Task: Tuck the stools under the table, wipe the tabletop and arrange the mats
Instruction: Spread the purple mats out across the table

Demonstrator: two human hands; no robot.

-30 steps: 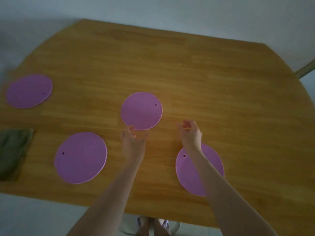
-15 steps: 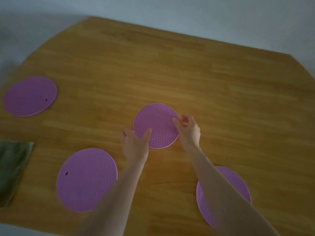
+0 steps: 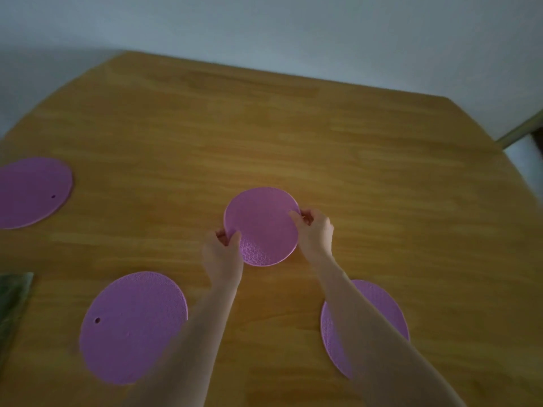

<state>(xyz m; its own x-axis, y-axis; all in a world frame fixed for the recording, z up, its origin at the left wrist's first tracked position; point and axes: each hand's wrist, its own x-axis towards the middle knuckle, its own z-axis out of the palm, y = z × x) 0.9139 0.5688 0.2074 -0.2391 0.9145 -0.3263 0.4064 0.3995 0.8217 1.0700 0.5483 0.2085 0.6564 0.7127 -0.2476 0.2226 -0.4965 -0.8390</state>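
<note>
You are in the mat-arranging step. No stools show in view, and the folded cloth [image 3: 13, 304] lies far off to the left of your left hand, near the table edge, so wiping looks finished; that is a judgement only.

Left hand [image 3: 223, 251]: thumb and fingers pinched together on the near-left rim of the centre mat [image 3: 261, 226]. Right hand [image 3: 316, 230]: fingertips closed on the same mat's right rim. The mat sits between your two hands, just ahead of the left one and directly left of the right. Cannot tell whether it is lifted off the tabletop [image 3: 293, 136] or lying flat.

Other mats: one [image 3: 132, 327] near your left forearm, behind and left of the left hand; one [image 3: 382, 306] partly under your right forearm, behind the right hand; one [image 3: 32, 192] well apart, far left and slightly ahead of the left hand.

Next move, as I judge it: settle this mat at its spot with both hands level, then release. The thin rim may curl or slide if you let go unevenly.
</note>
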